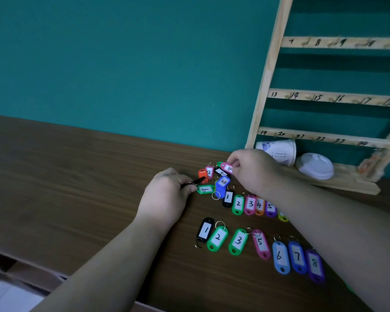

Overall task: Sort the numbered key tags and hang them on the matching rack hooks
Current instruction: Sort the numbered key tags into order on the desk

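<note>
Pinching a pink tag (228, 168) between thumb and fingertips, my right hand (254, 171) sits at the far edge of the loose pile (222, 182), just in front of the wooden rack (268, 64). My left hand (167, 192) is curled round a black pen (195, 181), thumb touching a green tag (205, 189) on the table (77, 176). Nearer me lie two sorted rows: the far row (250, 203) and the near row (238, 240), which reads 1, 2, 3, 5, 6, 7, 8. A paper cup (277, 150) lies on its side at the rack's foot.
</note>
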